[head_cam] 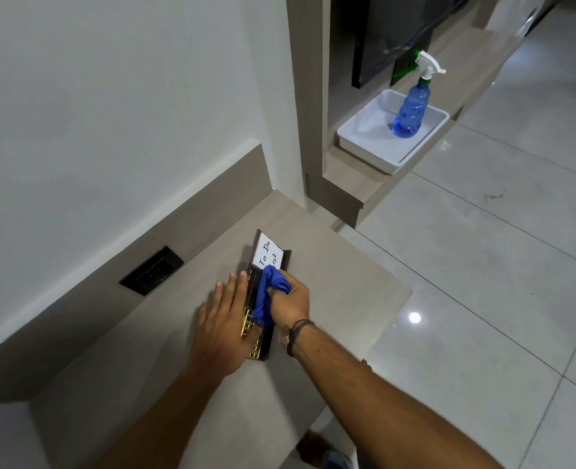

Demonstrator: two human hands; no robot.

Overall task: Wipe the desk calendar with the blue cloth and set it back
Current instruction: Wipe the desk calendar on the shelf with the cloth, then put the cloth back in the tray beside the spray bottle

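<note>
The desk calendar (269,254), dark brown with a white "To Do List" card and gold parts at its near end, stands on the beige desk (340,292). My left hand (222,319) rests flat against its left side, fingers together, steadying it. My right hand (288,304) is closed around the bunched blue cloth (269,292) and presses it on the calendar's front face, just below the card. The cloth and both hands hide the calendar's middle.
A black wall socket (151,270) sits in the backsplash to the left. Farther right, a white tray (364,143) holding a blue spray bottle (412,106) rests on a lower shelf. Glossy floor tiles (500,265) lie beyond the desk's right edge.
</note>
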